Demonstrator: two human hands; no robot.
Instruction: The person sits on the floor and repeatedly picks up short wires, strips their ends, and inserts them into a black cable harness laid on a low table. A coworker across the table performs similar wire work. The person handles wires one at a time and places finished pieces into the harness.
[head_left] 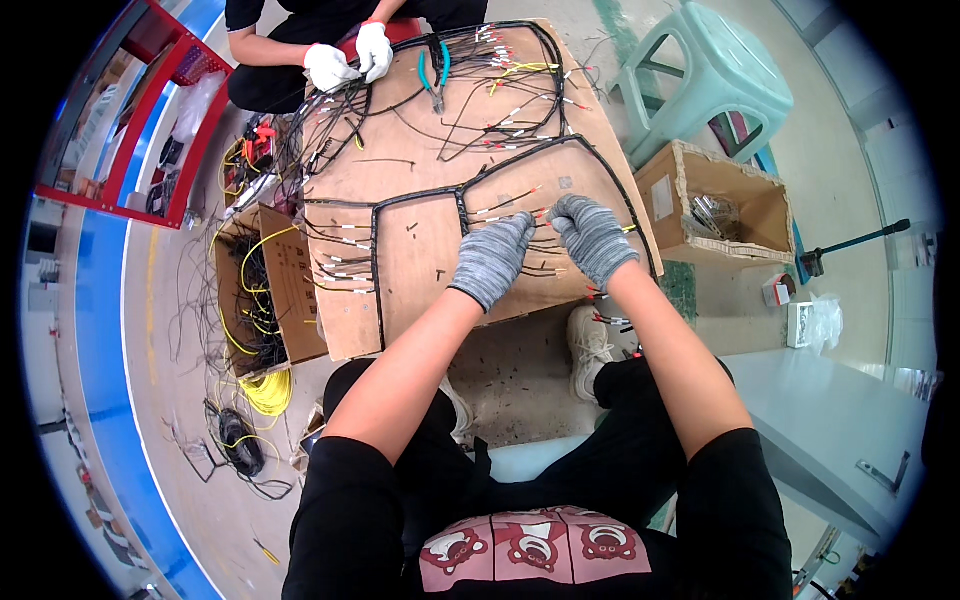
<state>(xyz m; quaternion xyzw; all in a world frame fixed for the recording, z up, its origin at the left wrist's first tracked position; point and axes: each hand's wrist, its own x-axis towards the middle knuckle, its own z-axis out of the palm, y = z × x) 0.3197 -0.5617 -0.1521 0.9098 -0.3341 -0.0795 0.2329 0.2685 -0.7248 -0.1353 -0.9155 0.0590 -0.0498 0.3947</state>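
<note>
My left hand [495, 260], in a grey knit glove, is closed with its fingertips pinched together over the right part of the wooden board [420, 290]. Close beside it, my right hand [595, 240] in a matching glove is also closed. Between the two sets of fingertips shows a thin wire [541, 213] with a reddish end, mostly hidden by the gloves. Around my hands lies a black-taped wire harness [420, 197], fixed along the board. Several thin black branches with white sleeves and red tips stick out from it.
Opposite, a co-worker's white-gloved hands [345, 62] handle wires. Teal-handled pliers [438, 85] lie on the board. Right are a green stool [700, 75], a carton of metal parts [665, 200] and a grey cabinet [830, 420]. Left, a carton [290, 290] holds wires beside a yellow coil [267, 393].
</note>
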